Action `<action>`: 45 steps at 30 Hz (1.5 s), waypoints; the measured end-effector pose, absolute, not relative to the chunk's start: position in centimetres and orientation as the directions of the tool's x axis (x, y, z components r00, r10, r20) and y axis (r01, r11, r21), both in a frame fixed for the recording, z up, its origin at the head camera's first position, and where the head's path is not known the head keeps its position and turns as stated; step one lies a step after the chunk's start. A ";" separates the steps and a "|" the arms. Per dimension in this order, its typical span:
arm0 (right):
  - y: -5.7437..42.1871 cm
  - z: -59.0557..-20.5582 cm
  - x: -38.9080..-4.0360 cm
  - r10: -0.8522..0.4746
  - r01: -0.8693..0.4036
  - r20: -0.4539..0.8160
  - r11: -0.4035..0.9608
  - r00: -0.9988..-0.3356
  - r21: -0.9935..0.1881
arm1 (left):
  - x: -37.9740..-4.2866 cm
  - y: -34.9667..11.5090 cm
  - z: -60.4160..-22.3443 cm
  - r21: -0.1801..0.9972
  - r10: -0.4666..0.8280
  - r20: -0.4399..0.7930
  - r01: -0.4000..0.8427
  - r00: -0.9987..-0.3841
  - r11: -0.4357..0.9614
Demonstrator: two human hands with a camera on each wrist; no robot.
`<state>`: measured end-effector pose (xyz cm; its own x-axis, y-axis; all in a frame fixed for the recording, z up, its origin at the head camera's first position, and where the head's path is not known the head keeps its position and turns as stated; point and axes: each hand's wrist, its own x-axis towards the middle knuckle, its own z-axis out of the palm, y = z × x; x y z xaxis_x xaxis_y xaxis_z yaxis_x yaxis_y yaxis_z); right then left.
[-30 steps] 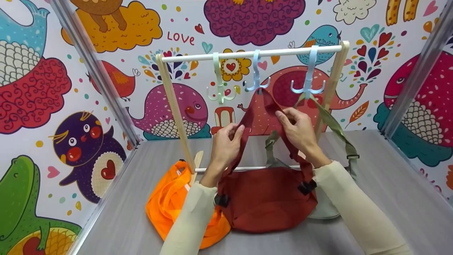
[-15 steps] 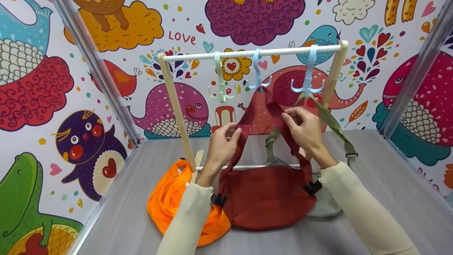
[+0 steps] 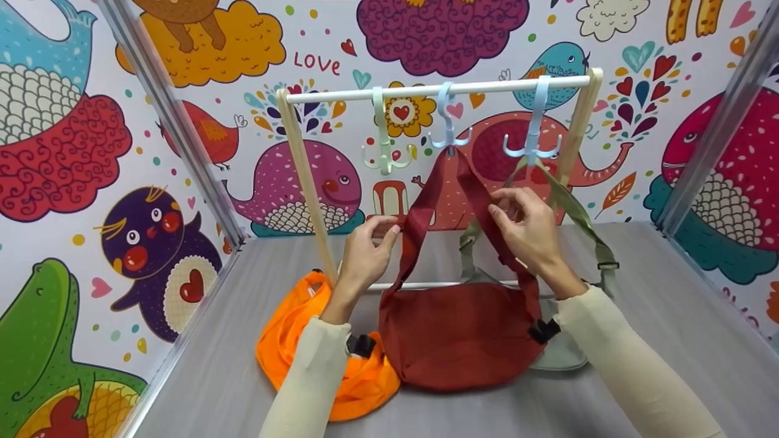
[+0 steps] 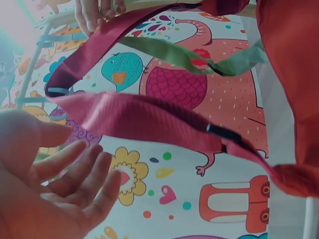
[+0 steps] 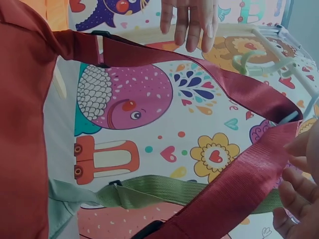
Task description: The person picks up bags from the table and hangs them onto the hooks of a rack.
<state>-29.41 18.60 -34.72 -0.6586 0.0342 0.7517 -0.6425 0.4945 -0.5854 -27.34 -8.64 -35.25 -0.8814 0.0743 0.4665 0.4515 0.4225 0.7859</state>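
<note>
A dark red bag [image 3: 459,334] hangs by its strap [image 3: 423,204] from the light blue middle hook [image 3: 449,118], its body low against the table. My left hand [image 3: 368,252] stands to the left of the strap with relaxed, spread fingers; the left wrist view shows a gap between that hand [image 4: 55,184] and the strap. Beside the strap's right side is my right hand [image 3: 530,231], fingers loosely bent. In the right wrist view the right fingers [image 5: 294,191] lie close to the strap without gripping it; whether they touch it I cannot tell.
The wooden rack [image 3: 304,188] carries a white rod [image 3: 487,87]. A pale green hook [image 3: 382,137] hangs at left, another blue hook [image 3: 535,121] at right, bearing an olive strap [image 3: 575,210] of a grey-green bag [image 3: 558,356]. An orange bag [image 3: 283,340] lies on the table at left.
My left hand has let go of the strap and moved left and slightly down. My right hand has moved a little right, loosening from the strap. The red bag stays hanging.
</note>
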 end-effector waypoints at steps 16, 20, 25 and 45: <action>16.6 -35.6 -28.0 -0.017 -0.707 0.784 0.444 -0.621 -0.550 | -26.5 -11.6 -36.8 0.788 0.070 0.405 0.386 -0.912 0.479; 15.8 -36.2 -27.7 -0.072 -0.725 0.780 0.429 -0.622 -0.538 | -26.3 -12.0 -37.2 0.791 0.071 0.374 0.359 -0.924 0.496; 14.7 -36.7 -27.1 -0.196 -0.708 0.703 0.412 -0.684 -0.574 | -26.1 -12.5 -37.5 0.795 0.070 0.342 0.328 -0.937 0.510; 9.3 -39.5 -25.0 -0.609 -0.631 0.314 0.418 -0.728 -0.654 | -25.0 -15.1 -40.5 0.732 0.140 0.262 0.291 -0.955 0.616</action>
